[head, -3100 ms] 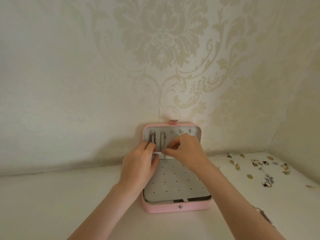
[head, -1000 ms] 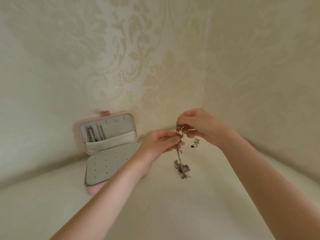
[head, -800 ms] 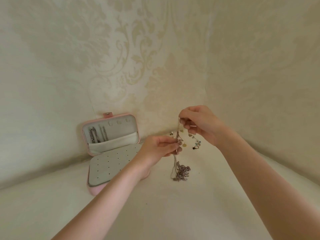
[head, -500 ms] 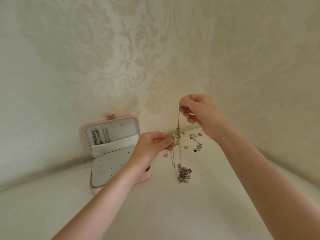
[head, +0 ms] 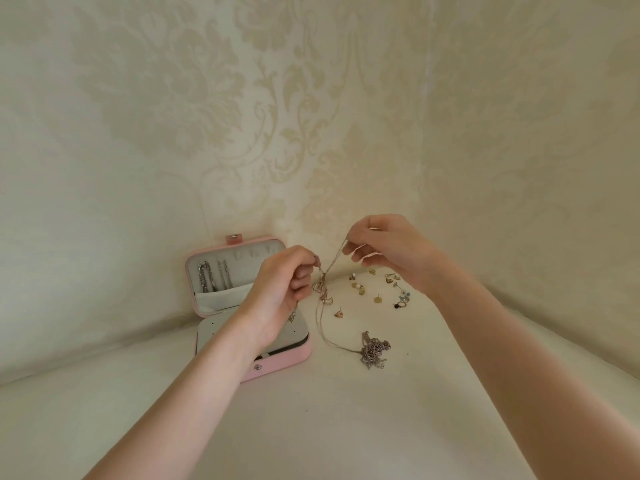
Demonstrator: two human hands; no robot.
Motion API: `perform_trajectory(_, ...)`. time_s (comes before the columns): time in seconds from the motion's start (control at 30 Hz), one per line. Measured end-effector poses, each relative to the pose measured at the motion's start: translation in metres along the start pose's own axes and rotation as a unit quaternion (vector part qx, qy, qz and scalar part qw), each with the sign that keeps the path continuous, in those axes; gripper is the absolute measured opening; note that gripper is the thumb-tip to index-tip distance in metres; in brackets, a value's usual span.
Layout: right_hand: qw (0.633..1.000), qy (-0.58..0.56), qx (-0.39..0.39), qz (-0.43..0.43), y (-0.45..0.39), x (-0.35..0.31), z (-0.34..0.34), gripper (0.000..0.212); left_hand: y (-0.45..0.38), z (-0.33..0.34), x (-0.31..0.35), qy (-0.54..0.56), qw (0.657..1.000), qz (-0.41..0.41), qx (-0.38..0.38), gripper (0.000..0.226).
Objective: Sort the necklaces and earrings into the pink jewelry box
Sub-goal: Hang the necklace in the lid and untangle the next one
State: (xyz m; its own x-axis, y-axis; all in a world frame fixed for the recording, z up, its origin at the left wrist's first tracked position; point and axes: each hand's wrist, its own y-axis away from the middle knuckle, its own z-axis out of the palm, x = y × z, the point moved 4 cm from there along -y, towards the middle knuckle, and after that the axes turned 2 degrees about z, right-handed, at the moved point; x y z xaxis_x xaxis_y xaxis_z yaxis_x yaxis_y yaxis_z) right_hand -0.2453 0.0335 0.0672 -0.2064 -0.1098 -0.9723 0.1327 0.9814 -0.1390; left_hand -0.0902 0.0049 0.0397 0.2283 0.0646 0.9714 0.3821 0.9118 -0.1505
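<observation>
**Chain pinched between both hands**

My right hand (head: 391, 251) pinches the top of a thin necklace (head: 322, 317); my left hand (head: 282, 289) pinches it lower, by the knot of pendants. The rest trails down to a tangled heap of chains (head: 374, 349) on the white surface (head: 329, 420). Loose earrings (head: 377, 289) lie beyond. The pink jewelry box (head: 277, 363) stands open at left, chains hanging in its lid.

One open pink jewelry box (head: 277, 367) lies under the left wrist. Roughly a dozen loose earrings (head: 377, 299) are scattered below the right hand. The tangled chains (head: 372, 351) between both hands cannot be counted.
</observation>
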Motion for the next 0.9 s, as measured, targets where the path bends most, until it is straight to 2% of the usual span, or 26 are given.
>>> perform_trajectory(0.07,1.000,0.017,-0.025,0.008,-0.001,0.003,0.005,0.007,0.001,0.001,0.003,-0.009,1.000,0.001,-0.010,0.026)
perform_trajectory(0.13,0.995,0.018,-0.085,0.039,0.001,0.010,0.014,0.005,0.001,0.003,0.008,-0.010,1.000,0.007,-0.026,0.026)
perform_trajectory(0.27,0.967,-0.005,-0.229,0.108,0.012,0.030,0.034,0.028,0.001,0.006,0.017,0.034,0.999,0.015,-0.038,0.030)
perform_trajectory(0.37,0.953,-0.009,-0.270,0.135,0.017,0.040,0.035,0.035,0.000,0.004,0.023,0.108,0.994,0.013,-0.026,0.032)
perform_trajectory(0.47,0.948,-0.016,-0.295,0.122,0.019,0.042,0.033,0.027,-0.003,0.002,0.031,0.184,0.983,0.020,-0.012,0.022)
perform_trajectory(0.6,0.953,-0.038,-0.280,0.110,0.016,0.045,0.027,0.012,-0.004,-0.001,0.040,0.231,0.972,0.043,0.004,0.016)
perform_trajectory(0.73,0.971,0.066,-0.199,0.115,0.012,0.054,0.019,0.013,-0.003,-0.010,0.043,0.275,0.960,0.056,0.017,0.021)
perform_trajectory(0.83,0.985,0.026,-0.133,0.110,0.009,0.053,0.012,0.016,-0.001,-0.015,0.033,0.174,0.984,0.034,0.020,0.020)
perform_trajectory(0.9,0.991,-0.004,-0.103,0.081,0.007,0.048,0.006,0.011,0.002,-0.017,0.017,0.049,0.999,-0.009,0.014,0.018)
